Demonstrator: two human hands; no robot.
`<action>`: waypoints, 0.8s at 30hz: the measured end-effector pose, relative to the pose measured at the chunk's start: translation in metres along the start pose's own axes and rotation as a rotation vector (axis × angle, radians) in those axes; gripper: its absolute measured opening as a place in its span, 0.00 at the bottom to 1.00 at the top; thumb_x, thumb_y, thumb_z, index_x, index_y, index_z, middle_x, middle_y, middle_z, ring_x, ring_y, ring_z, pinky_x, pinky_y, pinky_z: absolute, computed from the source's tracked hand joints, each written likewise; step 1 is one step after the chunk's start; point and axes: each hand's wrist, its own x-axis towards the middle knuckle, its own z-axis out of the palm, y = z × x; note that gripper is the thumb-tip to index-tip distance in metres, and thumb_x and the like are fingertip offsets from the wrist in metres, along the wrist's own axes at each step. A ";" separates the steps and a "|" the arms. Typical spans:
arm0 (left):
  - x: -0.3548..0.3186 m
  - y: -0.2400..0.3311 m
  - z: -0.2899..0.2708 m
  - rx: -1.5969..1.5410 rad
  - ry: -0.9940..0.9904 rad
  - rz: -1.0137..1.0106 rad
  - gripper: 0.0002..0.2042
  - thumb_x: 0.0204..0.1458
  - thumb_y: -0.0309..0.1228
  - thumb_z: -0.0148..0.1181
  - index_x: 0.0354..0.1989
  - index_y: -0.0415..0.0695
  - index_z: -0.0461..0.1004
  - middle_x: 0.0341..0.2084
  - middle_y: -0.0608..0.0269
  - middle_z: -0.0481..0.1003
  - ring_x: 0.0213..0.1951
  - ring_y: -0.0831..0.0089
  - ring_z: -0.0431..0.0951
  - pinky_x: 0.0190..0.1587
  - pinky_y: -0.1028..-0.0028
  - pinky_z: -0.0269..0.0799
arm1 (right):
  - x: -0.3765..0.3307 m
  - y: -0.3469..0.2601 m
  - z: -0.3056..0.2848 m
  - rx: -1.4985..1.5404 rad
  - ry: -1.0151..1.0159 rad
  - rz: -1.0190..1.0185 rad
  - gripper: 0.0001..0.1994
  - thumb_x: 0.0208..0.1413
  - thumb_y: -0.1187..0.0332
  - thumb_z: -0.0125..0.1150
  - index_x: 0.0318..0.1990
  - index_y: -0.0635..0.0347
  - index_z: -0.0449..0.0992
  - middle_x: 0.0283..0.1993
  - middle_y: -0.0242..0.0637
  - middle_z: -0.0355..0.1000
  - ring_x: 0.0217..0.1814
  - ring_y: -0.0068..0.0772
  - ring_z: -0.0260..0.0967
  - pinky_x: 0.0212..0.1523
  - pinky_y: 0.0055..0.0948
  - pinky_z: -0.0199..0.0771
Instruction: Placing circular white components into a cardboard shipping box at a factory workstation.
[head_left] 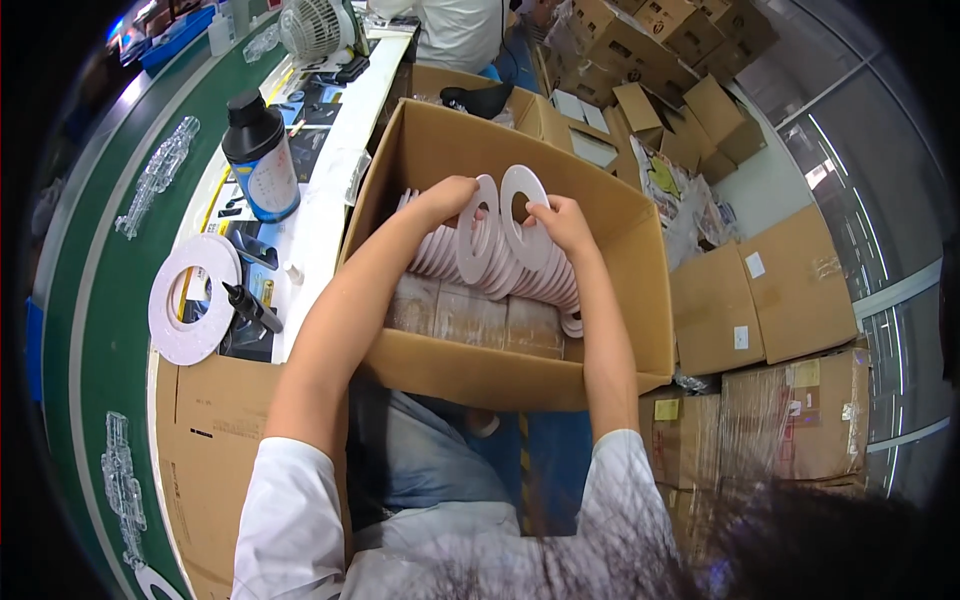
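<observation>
Box: open brown cardboard carton (640,250), row of white flat rings (520,275) inside.
Hands: left hand (445,200) and right hand (565,222) each pinch 1 ring.
Bench: 1 white ring stack (190,298), 1 black-capped bottle (260,155).

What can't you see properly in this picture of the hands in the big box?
- Head view: the left hand's fingertips are behind the white rings, so its grip is unclear.
- The bottom of the cardboard box is hidden by rings and wrapped packs.
- The person at the top is cut off by the edge.
- The right hand pinches a ring; how many rings is too small to tell.
</observation>
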 end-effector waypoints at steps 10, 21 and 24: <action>0.005 -0.003 -0.003 0.405 0.205 0.092 0.25 0.53 0.51 0.50 0.25 0.36 0.75 0.16 0.56 0.74 0.19 0.67 0.74 0.25 0.69 0.71 | 0.004 0.000 -0.008 0.004 0.031 -0.018 0.11 0.53 0.65 0.59 0.34 0.66 0.77 0.28 0.36 0.76 0.29 0.23 0.71 0.34 0.24 0.69; 0.009 -0.004 -0.013 0.230 0.124 0.051 0.26 0.52 0.49 0.48 0.27 0.32 0.74 0.19 0.50 0.76 0.18 0.62 0.77 0.20 0.67 0.71 | 0.005 -0.002 0.003 0.105 0.067 -0.040 0.10 0.53 0.65 0.59 0.33 0.65 0.77 0.27 0.34 0.76 0.27 0.21 0.69 0.31 0.23 0.67; -0.001 0.002 -0.004 0.203 0.195 0.014 0.24 0.52 0.46 0.53 0.43 0.33 0.69 0.24 0.53 0.77 0.15 0.66 0.75 0.15 0.72 0.68 | 0.002 -0.002 0.001 0.065 0.054 -0.056 0.10 0.53 0.66 0.59 0.32 0.65 0.77 0.27 0.35 0.76 0.28 0.21 0.69 0.32 0.24 0.67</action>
